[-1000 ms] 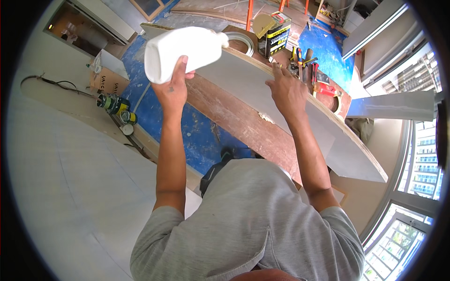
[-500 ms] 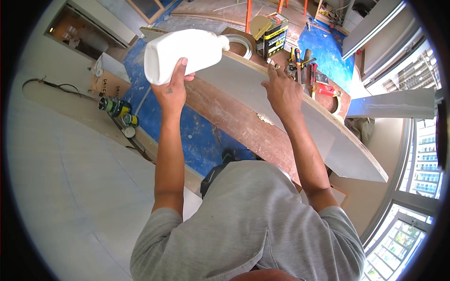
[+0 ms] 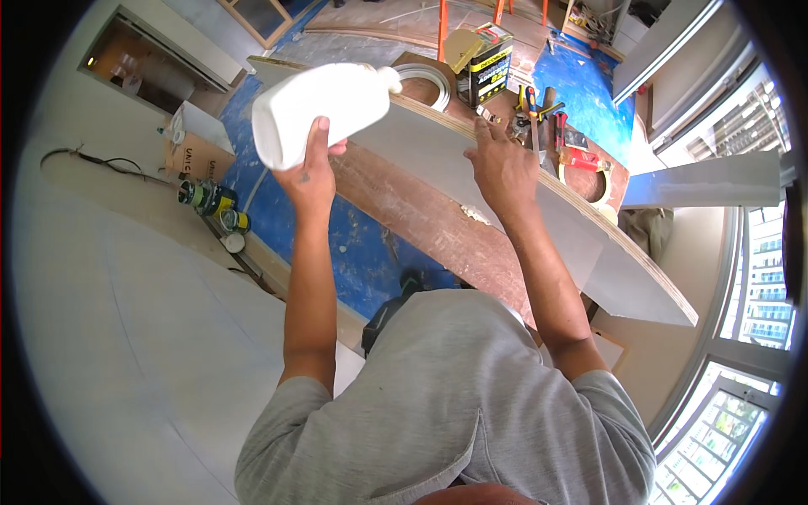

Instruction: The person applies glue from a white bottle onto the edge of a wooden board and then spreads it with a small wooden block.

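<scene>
A white plastic bottle (image 3: 324,105) lies tilted almost on its side in the grip of my left hand (image 3: 310,183), its narrow neck pointing right. The thumb presses on the near side of the bottle; most of the other fingers are hidden behind it. Below and beyond the neck runs the top edge of a long plywood board (image 3: 635,290) with a grey face, standing on edge. My right hand (image 3: 508,167) is at that edge, forefinger stretched forward and thumb apart. Its remaining fingers are partly hidden, and nothing shows in its grasp.
Past the board, a worktop carries a yellow-and-black tin (image 3: 490,74), a coil of white edging strip (image 3: 425,82), a red tube (image 3: 584,160) and several hand tools. Green tape rolls (image 3: 206,195) and a cardboard box (image 3: 198,160) sit at left. Blue sheeting (image 3: 349,252) covers the floor.
My left hand and the bottle have shifted slightly left and toward me. My right hand has slid a little to the left along the board's edge.
</scene>
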Available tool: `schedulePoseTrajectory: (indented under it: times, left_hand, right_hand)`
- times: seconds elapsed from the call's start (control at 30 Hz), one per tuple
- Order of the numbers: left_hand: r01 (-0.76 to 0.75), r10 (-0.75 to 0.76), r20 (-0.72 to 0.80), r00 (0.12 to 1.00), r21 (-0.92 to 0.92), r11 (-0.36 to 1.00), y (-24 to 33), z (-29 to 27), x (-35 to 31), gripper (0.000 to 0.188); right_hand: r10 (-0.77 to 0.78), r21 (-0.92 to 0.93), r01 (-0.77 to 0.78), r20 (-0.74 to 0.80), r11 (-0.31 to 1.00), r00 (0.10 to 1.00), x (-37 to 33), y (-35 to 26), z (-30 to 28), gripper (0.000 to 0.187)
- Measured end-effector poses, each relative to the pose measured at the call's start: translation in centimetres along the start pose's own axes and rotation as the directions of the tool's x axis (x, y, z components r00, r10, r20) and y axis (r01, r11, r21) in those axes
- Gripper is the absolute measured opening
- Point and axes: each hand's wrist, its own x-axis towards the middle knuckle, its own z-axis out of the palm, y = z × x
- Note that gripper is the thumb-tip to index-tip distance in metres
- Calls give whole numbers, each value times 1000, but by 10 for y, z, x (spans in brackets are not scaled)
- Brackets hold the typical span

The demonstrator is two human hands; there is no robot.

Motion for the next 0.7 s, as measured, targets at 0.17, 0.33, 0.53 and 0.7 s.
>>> schedulePoseTrajectory:
  times: [0.17,0.33,0.53,0.7]
  left_hand:
    - [-11,11,48,999,-1,1000,7,-6,-17,32]
    - [-48,40,53,998,164,985,-4,-14,3,32]
    - [-58,49,103,993,83,995,9,-4,-17,33]
    - [-15,7,60,998,126,992,1,-14,-8,38]
  right_hand:
    - [0,-14,0,-5,1000,1000,0,2,1,52]
    - [-14,-15,13,-42,1000,999,-1,2,3,52]
    - [0,-1,0,-21,1000,1000,0,3,4,51]
    - [-29,-8,28,-35,1000,999,0,4,3,51]
